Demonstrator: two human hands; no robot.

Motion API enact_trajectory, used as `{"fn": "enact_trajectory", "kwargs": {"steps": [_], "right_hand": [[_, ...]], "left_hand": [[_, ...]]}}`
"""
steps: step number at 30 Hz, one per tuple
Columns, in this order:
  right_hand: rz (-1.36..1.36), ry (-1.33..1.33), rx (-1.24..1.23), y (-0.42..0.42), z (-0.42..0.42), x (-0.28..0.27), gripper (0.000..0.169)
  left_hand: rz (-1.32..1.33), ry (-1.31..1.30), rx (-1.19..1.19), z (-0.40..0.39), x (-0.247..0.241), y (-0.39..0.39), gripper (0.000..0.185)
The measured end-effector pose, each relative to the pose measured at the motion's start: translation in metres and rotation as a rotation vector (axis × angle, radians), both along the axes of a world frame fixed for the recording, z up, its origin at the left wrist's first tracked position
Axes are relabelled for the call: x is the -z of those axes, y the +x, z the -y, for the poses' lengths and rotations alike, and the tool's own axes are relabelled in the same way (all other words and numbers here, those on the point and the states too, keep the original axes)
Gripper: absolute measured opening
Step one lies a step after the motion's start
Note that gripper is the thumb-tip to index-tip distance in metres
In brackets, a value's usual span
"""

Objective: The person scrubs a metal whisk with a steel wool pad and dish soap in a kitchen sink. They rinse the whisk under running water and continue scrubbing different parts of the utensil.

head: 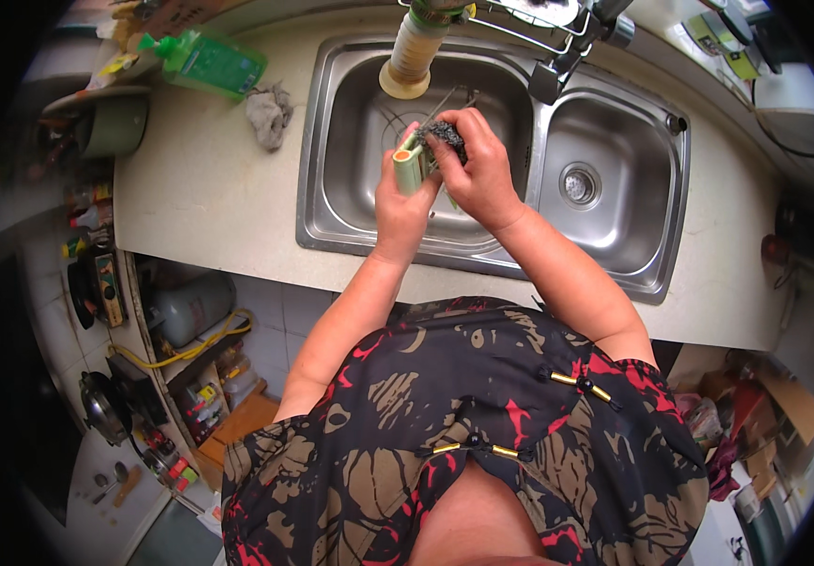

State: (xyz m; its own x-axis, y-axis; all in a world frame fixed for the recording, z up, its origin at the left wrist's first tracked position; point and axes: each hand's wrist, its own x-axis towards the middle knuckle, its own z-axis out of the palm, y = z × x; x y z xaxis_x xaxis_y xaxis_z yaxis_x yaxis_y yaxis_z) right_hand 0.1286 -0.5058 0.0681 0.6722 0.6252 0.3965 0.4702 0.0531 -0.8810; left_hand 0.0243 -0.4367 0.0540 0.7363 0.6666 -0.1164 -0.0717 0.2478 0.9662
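Observation:
Above the larger basin of a steel double sink (350, 177), my left hand (403, 216) grips a pale green plastic utensil (407, 177) with a round orange end. Its exact kind is hard to tell because my fingers cover much of it. A dark steel-wool scrubber (451, 134) is pinched in my right hand (481, 173), against the upper side of the utensil. Thin metal rods (446, 102) show behind my hands, partly hidden by them. A faucet with a yellowed ribbed extension (412, 60) hangs just beyond my fingers.
The smaller basin (612, 233), with its drain strainer, is to the right. Left of the sink are a grey rag (269, 117), a green soap bottle (212, 64) and a green pot (116, 127). A black fixture (552, 81) overhangs the sink divider.

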Motion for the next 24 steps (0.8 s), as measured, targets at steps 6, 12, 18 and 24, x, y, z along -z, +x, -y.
{"fn": "enact_trajectory", "kwargs": {"steps": [6,12,18,24], "right_hand": [[0.012,0.027,0.005,-0.002,-0.002,0.001,0.019],[0.058,-0.016,-0.075,-0.007,-0.001,-0.008,0.019],[-0.054,-0.073,-0.006,0.007,0.000,0.001,0.019],[-0.050,-0.083,-0.003,0.007,0.006,0.002,0.022]], "left_hand": [[-0.044,0.144,-0.003,-0.004,0.012,-0.003,0.057],[-0.067,0.280,-0.026,-0.010,0.015,-0.004,0.061],[-0.039,0.390,-0.017,-0.011,0.018,-0.006,0.063],[-0.086,0.479,0.029,-0.009,0.013,-0.012,0.063]]}}
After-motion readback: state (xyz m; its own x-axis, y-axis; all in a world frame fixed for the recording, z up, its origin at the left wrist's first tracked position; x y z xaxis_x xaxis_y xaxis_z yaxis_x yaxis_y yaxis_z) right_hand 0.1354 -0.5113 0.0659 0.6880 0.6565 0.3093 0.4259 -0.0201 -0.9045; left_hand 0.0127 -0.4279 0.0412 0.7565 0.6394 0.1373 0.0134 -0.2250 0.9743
